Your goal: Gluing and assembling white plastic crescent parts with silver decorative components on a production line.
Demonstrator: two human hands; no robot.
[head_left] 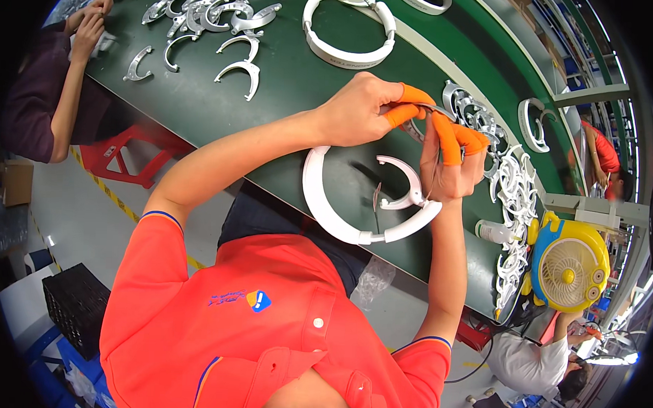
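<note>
Orange-covered fingers [448,142] partly hide the silver piece [439,110] between them. The upper edge crops a white band [420,4].

a green-topped bench [280,87] cuts across this room, and just past it i can see a green belt [482,58] edged with pale rails. a red plastic stool [130,154] stands close to the bench on grey floor [88,228], where yellow-and-black tape [118,199] runs. a black crate [76,307] sits to the left; over right, a white lamp [619,359] glares below pale metal framing [596,95].
</note>
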